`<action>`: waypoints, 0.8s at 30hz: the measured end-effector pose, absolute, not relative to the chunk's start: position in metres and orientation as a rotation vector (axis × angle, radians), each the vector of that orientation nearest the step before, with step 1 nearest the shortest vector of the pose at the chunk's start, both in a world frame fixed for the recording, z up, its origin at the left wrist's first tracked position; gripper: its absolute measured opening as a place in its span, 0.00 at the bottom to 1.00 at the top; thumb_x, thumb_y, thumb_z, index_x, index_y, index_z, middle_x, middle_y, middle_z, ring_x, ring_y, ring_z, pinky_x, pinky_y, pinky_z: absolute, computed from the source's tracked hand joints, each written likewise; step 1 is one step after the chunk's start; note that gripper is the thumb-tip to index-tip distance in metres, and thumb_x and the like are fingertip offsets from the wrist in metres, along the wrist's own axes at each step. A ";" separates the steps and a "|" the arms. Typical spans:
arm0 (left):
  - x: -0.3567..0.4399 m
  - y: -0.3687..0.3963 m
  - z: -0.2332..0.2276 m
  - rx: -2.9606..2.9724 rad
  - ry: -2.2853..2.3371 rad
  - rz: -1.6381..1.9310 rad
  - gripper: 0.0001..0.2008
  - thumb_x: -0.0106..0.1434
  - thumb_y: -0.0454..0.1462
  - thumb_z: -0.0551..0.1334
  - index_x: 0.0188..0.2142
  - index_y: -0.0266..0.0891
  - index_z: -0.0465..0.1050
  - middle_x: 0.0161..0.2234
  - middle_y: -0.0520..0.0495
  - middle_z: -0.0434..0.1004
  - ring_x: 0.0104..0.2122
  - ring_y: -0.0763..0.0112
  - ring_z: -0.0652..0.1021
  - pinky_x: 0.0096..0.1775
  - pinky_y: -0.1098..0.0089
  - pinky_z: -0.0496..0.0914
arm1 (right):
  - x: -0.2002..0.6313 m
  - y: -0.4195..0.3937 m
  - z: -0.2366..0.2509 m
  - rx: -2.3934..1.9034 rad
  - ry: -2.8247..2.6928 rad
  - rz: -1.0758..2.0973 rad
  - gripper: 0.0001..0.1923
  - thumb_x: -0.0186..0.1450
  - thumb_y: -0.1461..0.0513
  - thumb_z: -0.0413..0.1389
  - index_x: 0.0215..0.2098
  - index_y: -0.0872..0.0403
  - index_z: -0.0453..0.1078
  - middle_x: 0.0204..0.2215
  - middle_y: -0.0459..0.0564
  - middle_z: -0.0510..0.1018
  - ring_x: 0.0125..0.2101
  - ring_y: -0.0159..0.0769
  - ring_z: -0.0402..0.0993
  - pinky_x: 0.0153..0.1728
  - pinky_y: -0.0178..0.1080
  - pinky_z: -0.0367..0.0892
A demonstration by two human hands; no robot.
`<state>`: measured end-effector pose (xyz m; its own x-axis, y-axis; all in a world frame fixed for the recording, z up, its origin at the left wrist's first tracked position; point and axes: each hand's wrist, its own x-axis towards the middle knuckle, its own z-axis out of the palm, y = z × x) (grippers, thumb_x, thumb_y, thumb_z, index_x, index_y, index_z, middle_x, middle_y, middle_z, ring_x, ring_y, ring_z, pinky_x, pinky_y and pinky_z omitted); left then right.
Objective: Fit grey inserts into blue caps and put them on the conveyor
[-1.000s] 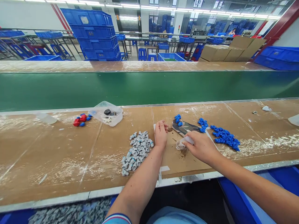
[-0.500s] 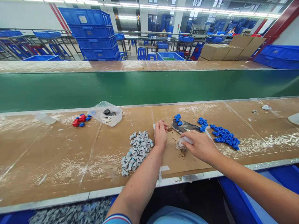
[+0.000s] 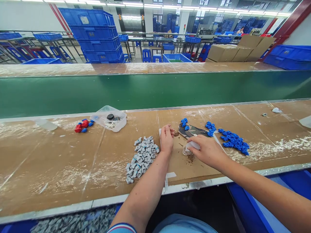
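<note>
My right hand (image 3: 206, 150) grips a translucent white plastic bottle (image 3: 194, 146), tilted down over a small clear round dish (image 3: 185, 151). Brown specks lie on the cardboard beside the dish. To the left, my left hand (image 3: 167, 137) is closed with its fingers curled in; whatever it holds is hidden. Just beyond my hands lies a camouflage-patterned flat piece (image 3: 194, 130) with a few blue plastic parts (image 3: 185, 124) on it. Left of my left forearm is a pile of small grey plastic parts (image 3: 143, 157).
More blue parts (image 3: 234, 142) lie to the right. A clear tub (image 3: 119, 124) with a black lid and white sticks stands at the back left, beside red and blue pieces (image 3: 81, 125). A green conveyor belt (image 3: 145, 90) runs behind the cardboard-covered bench (image 3: 60, 165).
Both hands and the bottle keep nearly the same position. The whole view has shifted very slightly.
</note>
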<state>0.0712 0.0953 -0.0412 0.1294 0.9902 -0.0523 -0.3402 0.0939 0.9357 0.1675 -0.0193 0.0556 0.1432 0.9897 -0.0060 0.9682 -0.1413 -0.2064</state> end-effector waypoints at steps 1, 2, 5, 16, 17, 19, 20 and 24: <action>0.071 0.095 -0.041 0.952 0.900 1.218 0.15 0.66 0.46 0.51 0.38 0.37 0.67 0.26 0.50 0.71 0.23 0.76 0.69 0.26 0.75 0.63 | 0.168 -0.019 0.056 -2.251 -1.955 0.212 0.10 0.61 0.62 0.53 0.40 0.50 0.73 0.37 0.49 0.77 0.39 0.39 0.72 0.37 0.37 0.61; 0.071 0.095 -0.041 0.954 0.901 1.218 0.15 0.66 0.46 0.51 0.38 0.37 0.67 0.26 0.50 0.71 0.23 0.76 0.69 0.26 0.75 0.63 | 0.168 -0.019 0.056 -2.249 -1.959 0.213 0.10 0.61 0.62 0.53 0.40 0.50 0.73 0.37 0.49 0.77 0.39 0.39 0.72 0.37 0.37 0.61; 0.071 0.096 -0.041 0.965 0.907 1.210 0.16 0.66 0.47 0.51 0.38 0.37 0.67 0.26 0.50 0.71 0.23 0.76 0.69 0.26 0.75 0.63 | 0.168 -0.018 0.055 -2.244 -1.966 0.213 0.10 0.61 0.62 0.54 0.40 0.49 0.73 0.37 0.49 0.77 0.40 0.39 0.72 0.37 0.37 0.61; 0.072 0.096 -0.044 0.986 0.911 1.227 0.16 0.66 0.48 0.51 0.38 0.38 0.67 0.26 0.50 0.71 0.23 0.76 0.69 0.27 0.74 0.63 | 0.168 -0.017 0.053 -2.263 -1.931 0.229 0.12 0.60 0.61 0.54 0.42 0.49 0.73 0.39 0.49 0.78 0.40 0.39 0.73 0.38 0.37 0.63; 0.072 0.096 -0.044 0.980 0.909 1.230 0.16 0.66 0.48 0.51 0.38 0.38 0.67 0.26 0.50 0.71 0.23 0.76 0.69 0.27 0.74 0.64 | 0.168 -0.017 0.052 -2.262 -1.932 0.233 0.12 0.61 0.61 0.54 0.42 0.49 0.73 0.39 0.49 0.78 0.40 0.40 0.73 0.38 0.37 0.63; 0.072 0.096 -0.044 0.966 0.902 1.232 0.16 0.65 0.48 0.52 0.37 0.38 0.67 0.26 0.51 0.71 0.23 0.76 0.69 0.27 0.74 0.63 | 0.169 -0.017 0.052 -2.259 -1.937 0.235 0.12 0.61 0.61 0.54 0.42 0.49 0.73 0.39 0.49 0.78 0.40 0.40 0.73 0.39 0.38 0.63; 0.072 0.097 -0.044 0.961 0.899 1.231 0.16 0.65 0.48 0.52 0.37 0.38 0.67 0.26 0.51 0.70 0.23 0.76 0.69 0.27 0.74 0.63 | 0.169 -0.017 0.052 -2.257 -1.941 0.235 0.12 0.60 0.61 0.54 0.42 0.49 0.73 0.39 0.49 0.78 0.41 0.40 0.73 0.39 0.38 0.63; 0.073 0.097 -0.044 0.961 0.892 1.228 0.17 0.65 0.49 0.52 0.37 0.38 0.67 0.26 0.51 0.70 0.23 0.76 0.68 0.26 0.75 0.63 | 0.169 -0.016 0.050 -2.251 -1.948 0.219 0.12 0.60 0.60 0.55 0.42 0.49 0.73 0.39 0.49 0.78 0.41 0.40 0.73 0.39 0.37 0.63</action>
